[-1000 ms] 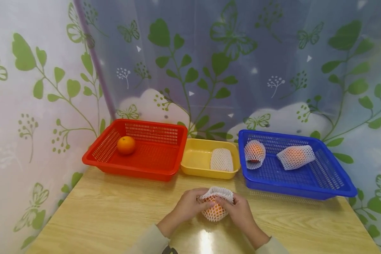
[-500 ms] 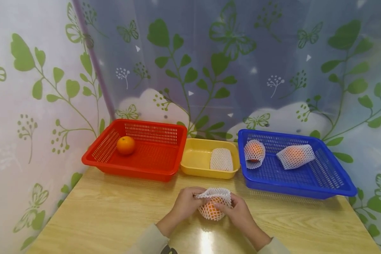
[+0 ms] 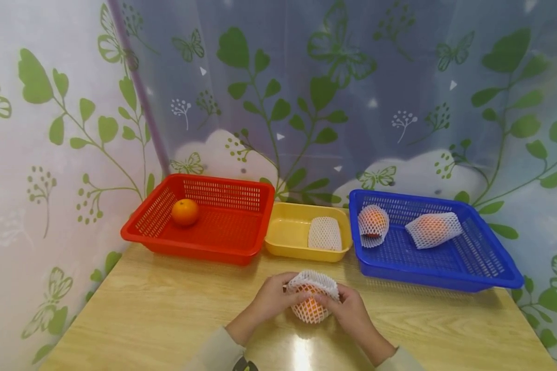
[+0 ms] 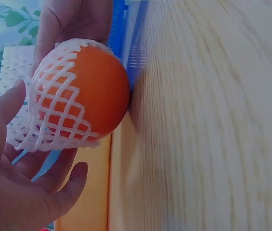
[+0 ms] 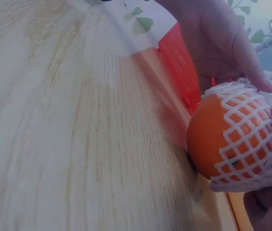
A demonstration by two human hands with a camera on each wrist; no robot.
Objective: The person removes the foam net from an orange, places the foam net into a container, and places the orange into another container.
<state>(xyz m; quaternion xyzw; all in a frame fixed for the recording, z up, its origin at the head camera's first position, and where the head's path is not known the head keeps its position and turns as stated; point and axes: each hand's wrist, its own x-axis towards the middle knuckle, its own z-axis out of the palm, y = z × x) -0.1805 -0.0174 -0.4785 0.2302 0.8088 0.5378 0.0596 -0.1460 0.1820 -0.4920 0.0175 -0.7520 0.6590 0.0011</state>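
Observation:
Between both hands, over the near part of the table, is an orange (image 4: 106, 91) partly inside a white foam net sleeve (image 4: 56, 108). Its bare lower end shows in both wrist views, while the sleeve's loose end stands up above the fruit in the head view. My left hand (image 3: 271, 298) grips the sleeve from the left, thumb at the front and fingers around the side. From the right, my right hand (image 3: 351, 309) holds the sleeve and fruit, its thumb across the front. Some fingertips are hidden behind the netting.
A red basket (image 3: 197, 252) at the back left holds a bare orange (image 3: 185, 212). Beside it, a yellow tray (image 3: 285, 251) contains a flat foam net (image 3: 325, 233). A blue basket (image 3: 427, 278) at right holds two net-wrapped fruits (image 3: 431, 229). Patterned curtains (image 3: 278, 103) stand behind.
The hands stay in nearly the same spot. My left thumb has shifted along the sleeve's edge and now lies over the front of the netting; the sleeve has shifted slightly to the left.

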